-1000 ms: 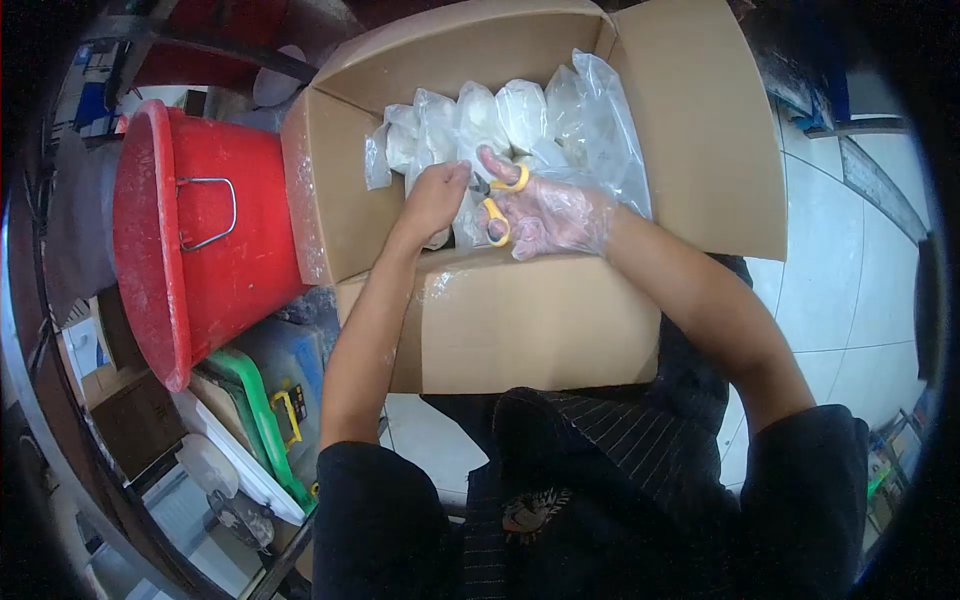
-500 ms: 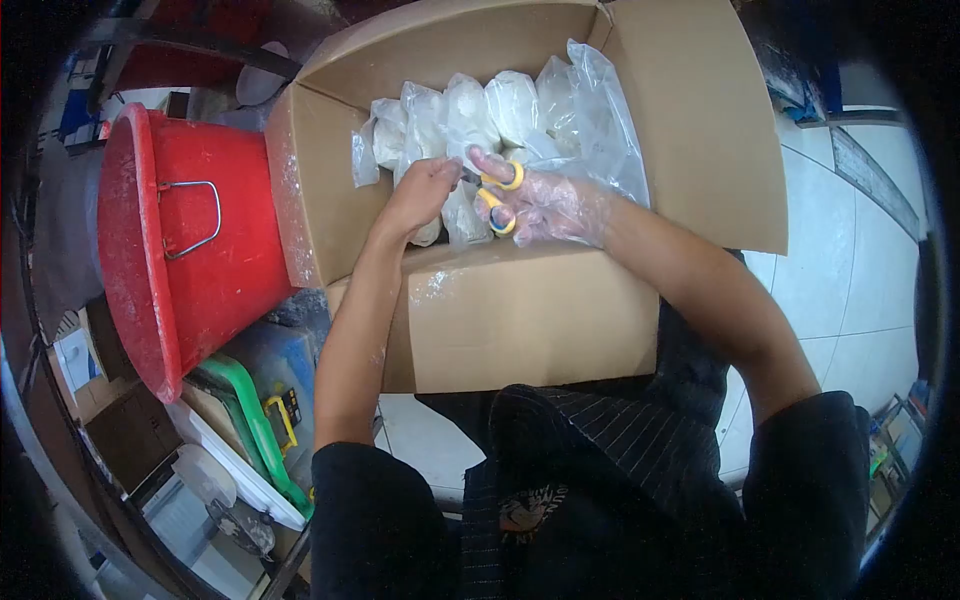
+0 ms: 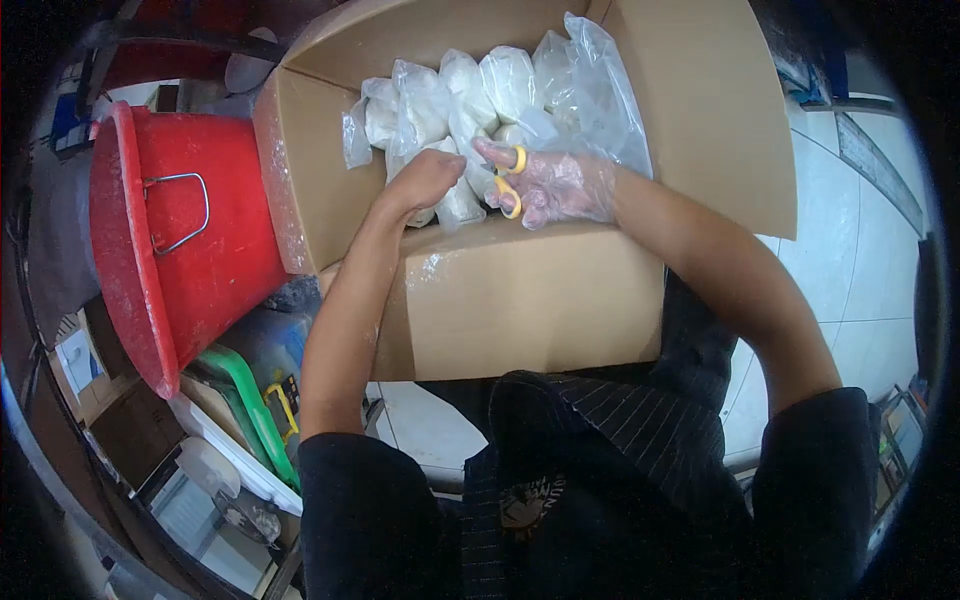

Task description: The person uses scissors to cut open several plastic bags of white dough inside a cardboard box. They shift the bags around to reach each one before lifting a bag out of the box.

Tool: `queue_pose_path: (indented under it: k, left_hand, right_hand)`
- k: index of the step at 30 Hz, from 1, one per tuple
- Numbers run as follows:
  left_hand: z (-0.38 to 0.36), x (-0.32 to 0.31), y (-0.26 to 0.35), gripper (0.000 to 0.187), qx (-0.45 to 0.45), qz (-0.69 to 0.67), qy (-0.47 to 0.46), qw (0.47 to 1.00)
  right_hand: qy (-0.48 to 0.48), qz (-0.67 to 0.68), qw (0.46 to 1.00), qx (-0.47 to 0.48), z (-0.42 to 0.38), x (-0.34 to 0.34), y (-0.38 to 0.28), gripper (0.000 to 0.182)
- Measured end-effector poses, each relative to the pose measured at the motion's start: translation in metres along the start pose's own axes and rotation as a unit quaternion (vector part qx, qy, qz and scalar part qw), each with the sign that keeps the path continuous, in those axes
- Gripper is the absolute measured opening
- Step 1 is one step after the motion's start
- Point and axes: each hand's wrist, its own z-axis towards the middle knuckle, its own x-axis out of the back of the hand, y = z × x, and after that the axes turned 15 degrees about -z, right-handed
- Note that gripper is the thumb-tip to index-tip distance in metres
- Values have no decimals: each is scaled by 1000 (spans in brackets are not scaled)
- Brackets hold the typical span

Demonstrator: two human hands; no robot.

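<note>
Yellow-handled scissors (image 3: 505, 187), handles apart, over clear, white-filled bags (image 3: 511, 85) in open box (image 3: 530, 305).

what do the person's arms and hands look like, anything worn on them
The left hand has no glove. The right hand wears a thin, clear, crinkled plastic glove reaching the wrist. Both forearms are bare, below short, plain black fabric sleeves ending near the elbows. No watch or bracelet shows on either wrist.

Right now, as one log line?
left hand: curled, hold unclear | right hand: gloved, holding yellow-handled scissors | white-filled bags: in open cardboard box | red tub: left of box
</note>
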Motion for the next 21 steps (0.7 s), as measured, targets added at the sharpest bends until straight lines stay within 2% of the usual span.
queue_pose_path:
  k: [2,5,9,11,14,16,18,20,21]
  left_hand:
    - [0,-1,-2,35,4,-11,8,1000]
    - [-2,-1,3,34,14,-32,15,999]
    - [-6,-3,7,31,23,-40,15,999]
    - [-6,-3,8,30,10,-33,20,999]
    - [-7,-4,8,29,-5,-44,34,998]
    - [-8,-5,10,29,-8,-66,46,997]
    - [-11,-4,17,29,40,-60,47,996]
    - [-14,-3,18,30,14,-76,44,996]
    - [-15,-2,18,31,-9,-90,37,995]
  right_hand:
    - [-46,-15,999,-16,2,1,-1,52]
    - [0,-41,998,-41,12,6,0,53]
    - [-43,-51,998,-17,22,6,-2,56]
    - [-3,-58,998,17,23,1,-3,58]
    - [-10,-40,999,-33,33,7,-3,55]
    - [-5,-39,999,-5,39,9,5,53]
    - [2,-40,999,24,41,8,12,51]
    - [69,-116,991,13,43,6,17,53]
    - [69,-125,990,12,46,6,18,53]
